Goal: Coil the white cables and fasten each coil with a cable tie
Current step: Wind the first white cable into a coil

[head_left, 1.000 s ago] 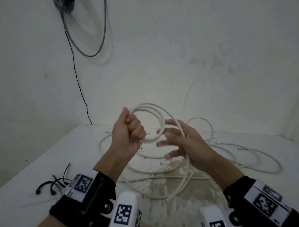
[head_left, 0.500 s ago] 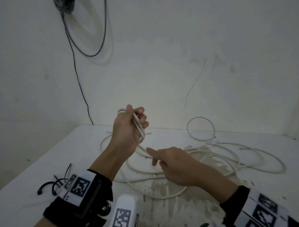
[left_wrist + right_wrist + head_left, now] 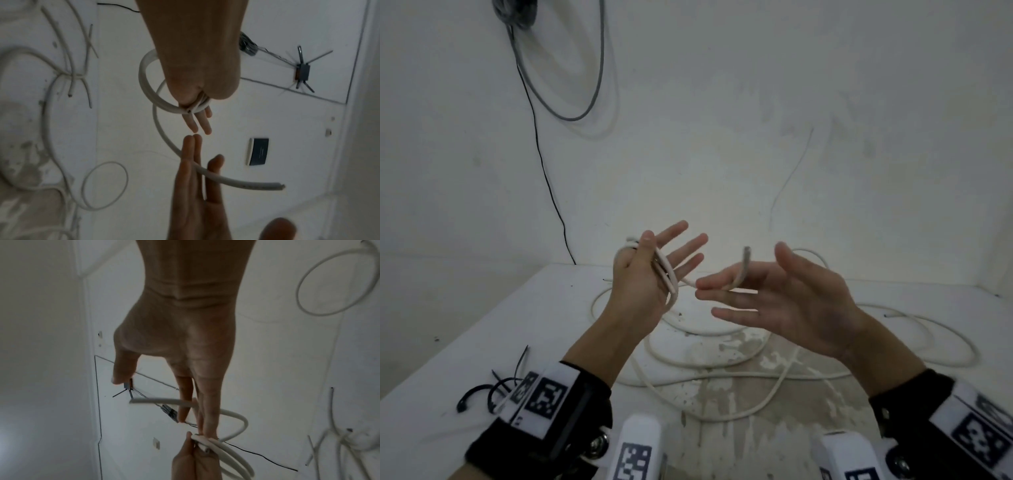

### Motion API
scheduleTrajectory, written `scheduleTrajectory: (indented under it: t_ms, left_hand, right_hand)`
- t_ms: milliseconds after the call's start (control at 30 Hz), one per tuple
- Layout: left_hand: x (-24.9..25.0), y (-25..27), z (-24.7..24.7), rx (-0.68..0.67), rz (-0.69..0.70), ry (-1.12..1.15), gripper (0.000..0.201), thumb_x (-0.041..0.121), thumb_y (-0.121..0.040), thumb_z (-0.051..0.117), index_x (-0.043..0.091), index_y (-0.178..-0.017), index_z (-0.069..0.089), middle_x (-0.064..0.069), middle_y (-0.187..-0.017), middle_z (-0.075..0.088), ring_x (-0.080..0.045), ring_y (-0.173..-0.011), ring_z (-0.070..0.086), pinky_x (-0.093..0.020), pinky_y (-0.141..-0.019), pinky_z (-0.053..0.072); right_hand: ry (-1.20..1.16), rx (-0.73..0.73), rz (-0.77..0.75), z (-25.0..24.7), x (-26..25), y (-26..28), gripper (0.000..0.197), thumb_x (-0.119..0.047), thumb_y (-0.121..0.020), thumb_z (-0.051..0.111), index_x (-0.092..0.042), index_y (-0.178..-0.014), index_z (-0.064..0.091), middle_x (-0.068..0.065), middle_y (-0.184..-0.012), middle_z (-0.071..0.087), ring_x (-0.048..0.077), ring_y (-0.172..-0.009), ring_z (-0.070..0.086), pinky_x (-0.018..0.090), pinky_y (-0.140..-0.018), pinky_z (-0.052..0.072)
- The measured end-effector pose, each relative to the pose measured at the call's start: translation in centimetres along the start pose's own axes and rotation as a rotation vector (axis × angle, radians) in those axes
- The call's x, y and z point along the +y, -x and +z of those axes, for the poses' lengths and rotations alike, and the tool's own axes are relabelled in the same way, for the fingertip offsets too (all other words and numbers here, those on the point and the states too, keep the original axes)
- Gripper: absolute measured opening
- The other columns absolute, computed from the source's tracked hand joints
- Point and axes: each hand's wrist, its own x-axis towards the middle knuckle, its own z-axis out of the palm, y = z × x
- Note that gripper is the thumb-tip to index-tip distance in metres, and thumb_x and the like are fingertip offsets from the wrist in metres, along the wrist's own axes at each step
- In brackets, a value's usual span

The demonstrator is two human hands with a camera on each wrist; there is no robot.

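My left hand [image 3: 654,270] is raised above the table, and its thumb pinches a small coil of white cable [image 3: 666,274] against the palm while the other fingers spread straight. The same coil [image 3: 148,87] shows as a ring around the hand in the left wrist view. A short tail runs from it to my right hand [image 3: 774,294], whose fingers are straight. That tail passes between those fingers, and its cut end [image 3: 746,251] sticks up free. From the right wrist view the cut end [image 3: 144,401] points left and the coil [image 3: 226,456] lies below.
More loose white cables [image 3: 722,377] lie in wide loops on the white table [image 3: 517,342] under my hands. Several black cable ties [image 3: 479,397] sit near the left front edge. A thin black cord [image 3: 544,164] and a grey cable loop [image 3: 592,85] hang on the wall behind.
The wide loop has been drawn into a small coil in my left hand, whose fingers have spread open. My right hand dropped, then rose with the cable tail across its fingers.
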Motion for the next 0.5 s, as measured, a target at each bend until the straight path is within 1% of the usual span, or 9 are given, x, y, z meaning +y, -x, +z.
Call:
scheduleTrajectory:
  t_ms: [33, 100, 133, 200, 267, 300, 367, 433, 500]
  left_hand:
    - [0.4, 0.0, 0.2, 0.024, -0.023, 0.109, 0.043, 0.021, -0.104, 0.021, -0.002, -0.097, 0.056, -0.005, -0.085, 0.075, -0.027, -0.089, 0.071, -0.042, -0.087, 0.053]
    - [1.1, 0.0, 0.7, 0.053, -0.049, 0.298, 0.042, 0.019, -0.104, 0.023, -0.003, -0.088, 0.054, -0.010, -0.083, 0.074, -0.028, -0.085, 0.072, -0.043, -0.081, 0.057]
    - [1.3, 0.0, 0.9, 0.056, -0.054, 0.361, 0.041, 0.018, -0.104, 0.023, -0.003, -0.085, 0.054, -0.011, -0.084, 0.074, -0.028, -0.083, 0.072, -0.042, -0.077, 0.058]
    - [1.3, 0.0, 1.2, 0.029, -0.063, 0.409, 0.040, 0.018, -0.104, 0.023, -0.004, -0.092, 0.054, -0.012, -0.085, 0.074, -0.026, -0.084, 0.072, -0.038, -0.073, 0.059]
    - [1.1, 0.0, 1.4, -0.004, -0.072, 0.394, 0.042, 0.021, -0.104, 0.022, -0.006, -0.100, 0.054, -0.013, -0.088, 0.074, -0.023, -0.087, 0.072, -0.033, -0.075, 0.059]
    - [1.1, 0.0, 1.4, -0.011, -0.074, 0.395, 0.043, 0.022, -0.104, 0.022, -0.006, -0.102, 0.054, -0.015, -0.094, 0.072, -0.022, -0.088, 0.071, -0.033, -0.076, 0.059]
    - [1.0, -0.1, 1.4, 0.001, -0.062, 0.422, 0.041, 0.021, -0.104, 0.023, -0.006, -0.106, 0.053, -0.018, -0.108, 0.066, -0.024, -0.090, 0.071, -0.033, -0.073, 0.059]
    - [1.1, -0.2, 1.2, 0.012, -0.046, 0.459, 0.037, 0.020, -0.104, 0.023, -0.006, -0.107, 0.051, -0.017, -0.108, 0.064, -0.025, -0.089, 0.071, -0.035, -0.073, 0.059]
    - [1.2, -0.1, 1.1, 0.006, -0.040, 0.469, 0.037, 0.019, -0.104, 0.023, -0.005, -0.105, 0.051, -0.014, -0.097, 0.069, -0.025, -0.087, 0.071, -0.037, -0.077, 0.058]
  right_hand:
    - [0.012, 0.020, -0.036, 0.2, 0.4, 0.0, 0.062, -0.045, -0.075, 0.072, 0.007, -0.107, 0.061, 0.031, -0.123, 0.056, 0.038, -0.118, 0.056, 0.041, -0.095, 0.050]
    - [0.162, 0.119, -0.070, 1.1, 1.2, -0.3, 0.030, -0.031, -0.086, 0.062, -0.001, -0.090, 0.065, 0.029, -0.106, 0.065, 0.038, -0.102, 0.065, 0.035, -0.082, 0.056]
    - [0.227, 0.159, -0.069, 1.7, 1.6, -0.7, 0.025, -0.027, -0.087, 0.057, -0.003, -0.083, 0.064, 0.028, -0.098, 0.067, 0.037, -0.094, 0.068, 0.033, -0.076, 0.058]
    - [0.249, 0.172, -0.054, 2.2, 2.4, -1.2, 0.022, -0.025, -0.085, 0.057, -0.003, -0.082, 0.060, 0.024, -0.091, 0.068, 0.037, -0.086, 0.070, 0.032, -0.073, 0.058]
    - [0.099, 0.134, -0.048, 2.3, 3.1, -1.5, 0.020, -0.017, -0.088, 0.059, 0.003, -0.093, 0.060, 0.026, -0.097, 0.067, 0.038, -0.091, 0.068, 0.036, -0.079, 0.057]
    - [0.041, 0.120, -0.073, 2.3, 3.4, -1.5, 0.020, -0.009, -0.086, 0.057, 0.008, -0.098, 0.060, 0.028, -0.101, 0.066, 0.038, -0.094, 0.067, 0.038, -0.081, 0.056]
    - [0.084, 0.187, -0.166, 2.4, 4.3, -1.8, 0.021, 0.000, -0.085, 0.061, 0.013, -0.101, 0.061, 0.029, -0.102, 0.066, 0.035, -0.095, 0.068, 0.034, -0.078, 0.056]
    - [0.166, 0.296, -0.253, 2.7, 5.2, -2.0, 0.018, -0.005, -0.084, 0.060, 0.008, -0.095, 0.066, 0.021, -0.094, 0.071, 0.030, -0.086, 0.071, 0.028, -0.070, 0.057]
    - [0.238, 0.352, -0.277, 3.1, 5.6, -2.3, 0.014, -0.008, -0.091, 0.054, -0.003, -0.088, 0.066, 0.011, -0.086, 0.073, 0.027, -0.074, 0.072, 0.025, -0.057, 0.055]
